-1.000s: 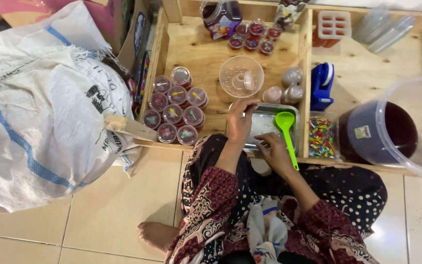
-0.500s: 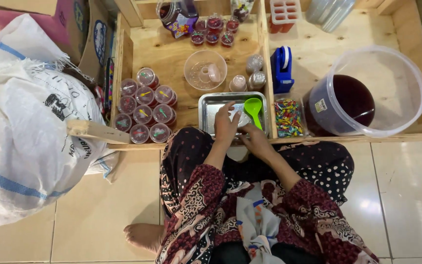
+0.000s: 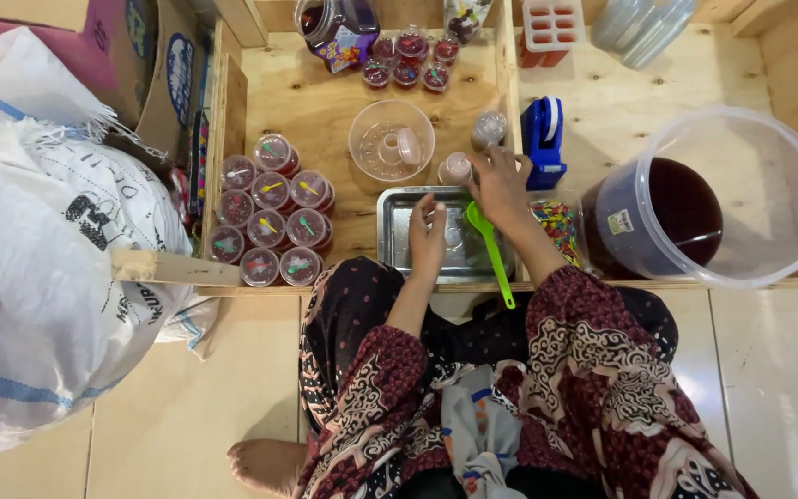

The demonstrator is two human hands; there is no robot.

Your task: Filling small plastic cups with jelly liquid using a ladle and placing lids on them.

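View from above of a seated person filling small dessert cups on a low wooden desk (image 3: 325,102). The left hand (image 3: 429,236) hangs over a shallow metal tray (image 3: 399,254); its fingers (image 3: 435,214) are drawn together around something small and pale, though what it is cannot be made out. The right hand (image 3: 501,189) reaches forward past the tray's far edge, its fingers (image 3: 480,166) closed lightly on a small lidded cup (image 3: 457,169), while the same hand also carries a green spoon (image 3: 489,249) whose handle trails back toward the person's lap. A second small cup (image 3: 489,129) stands just beyond the right fingers, and a blue tape dispenser (image 3: 544,139) lies just to their right.

Well to the left of the left fingers stands a cluster of sealed cups (image 3: 270,222), each with dark red contents and a little coloured spoon under the lid; a smaller group of sealed cups (image 3: 406,60) sits far ahead near a dark jar (image 3: 339,32). These look finished. Ahead of the left fingers is a clear bowl (image 3: 390,140) holding a lid. To the right of the right fingers lie a tub of coloured sprinkles (image 3: 558,226) and a large clear bucket (image 3: 741,194), holding dark red liquid in its lower part.

Judged from this layout, about a dozen and a half cups are complete; the cup in the fingers and its neighbour remain in work, and the liquid left suggests more to fill.
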